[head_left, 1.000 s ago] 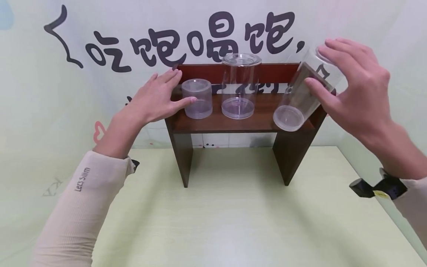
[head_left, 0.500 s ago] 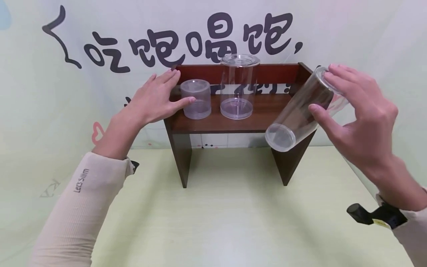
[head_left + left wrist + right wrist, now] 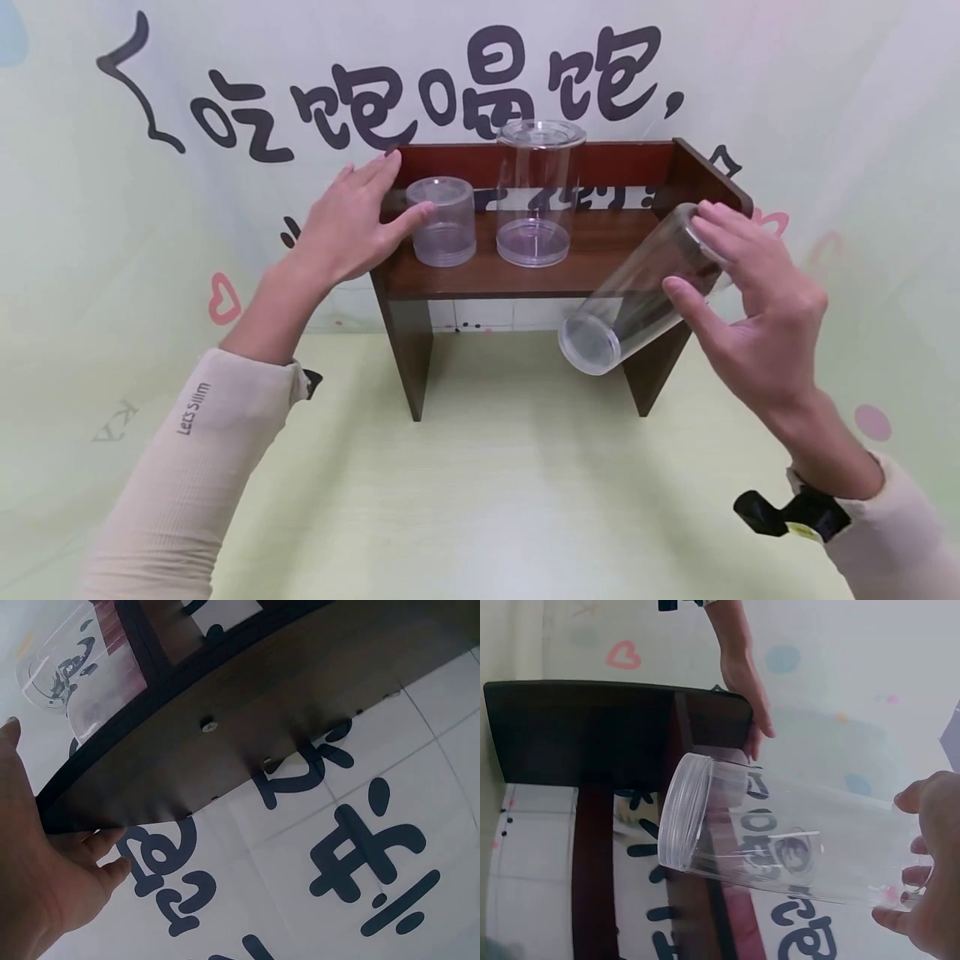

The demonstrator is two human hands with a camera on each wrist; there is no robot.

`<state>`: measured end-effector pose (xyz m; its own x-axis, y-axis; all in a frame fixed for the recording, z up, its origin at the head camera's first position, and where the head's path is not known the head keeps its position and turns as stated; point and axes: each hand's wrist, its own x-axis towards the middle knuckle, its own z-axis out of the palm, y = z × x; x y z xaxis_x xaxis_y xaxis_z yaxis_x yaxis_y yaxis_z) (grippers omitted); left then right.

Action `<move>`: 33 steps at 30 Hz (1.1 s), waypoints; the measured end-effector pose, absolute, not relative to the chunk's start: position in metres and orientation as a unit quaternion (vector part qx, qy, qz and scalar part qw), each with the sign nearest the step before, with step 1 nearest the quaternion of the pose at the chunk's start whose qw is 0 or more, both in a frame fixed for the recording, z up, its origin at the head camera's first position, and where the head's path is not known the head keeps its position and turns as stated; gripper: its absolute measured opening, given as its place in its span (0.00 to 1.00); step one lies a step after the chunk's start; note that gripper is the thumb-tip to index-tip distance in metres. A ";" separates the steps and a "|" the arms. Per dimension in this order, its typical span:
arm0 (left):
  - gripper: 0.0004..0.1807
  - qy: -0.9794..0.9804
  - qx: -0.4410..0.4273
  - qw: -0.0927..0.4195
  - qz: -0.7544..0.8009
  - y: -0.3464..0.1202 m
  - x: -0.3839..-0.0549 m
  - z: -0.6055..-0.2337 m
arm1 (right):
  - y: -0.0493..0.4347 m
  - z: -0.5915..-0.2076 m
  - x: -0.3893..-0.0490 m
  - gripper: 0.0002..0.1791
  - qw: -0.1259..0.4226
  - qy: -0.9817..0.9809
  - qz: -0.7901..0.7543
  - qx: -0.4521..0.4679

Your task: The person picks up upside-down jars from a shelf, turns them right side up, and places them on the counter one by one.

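Note:
My right hand [image 3: 765, 308] grips a tall clear plastic jar [image 3: 637, 296] near its upper end, with fingers and thumb on opposite sides. The jar tilts, its ridged, capped end [image 3: 682, 814] pointing down and left in front of the shelf's right side. My left hand [image 3: 348, 217] rests at the left side panel of the dark wooden shelf [image 3: 517, 283], fingers straight along it and thumb spread inward. In the left wrist view, fingers [image 3: 105, 847] show on the panel's outer side. A short clear jar [image 3: 442, 225] and another tall clear jar [image 3: 536, 200] stand on the shelf board.
The shelf's two side panels reach down to a pale table [image 3: 525, 500], its right panel [image 3: 660, 358] just behind the held jar. Close behind stands a white wall covering [image 3: 825, 50] with large black characters. A black wrist strap [image 3: 817, 512] sits on my right wrist.
My right hand has brought the tall jar down and to the left, off the shelf's right end and out in front. The left hand has barely moved.

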<state>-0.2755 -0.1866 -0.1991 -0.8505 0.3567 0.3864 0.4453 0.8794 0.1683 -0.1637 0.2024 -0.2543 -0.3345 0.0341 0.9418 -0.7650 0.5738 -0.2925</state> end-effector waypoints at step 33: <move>0.40 -0.673 -0.346 0.533 -0.379 -0.112 -0.207 -0.312 | 0.146 -0.359 -0.174 0.22 0.419 -0.515 0.728 0.171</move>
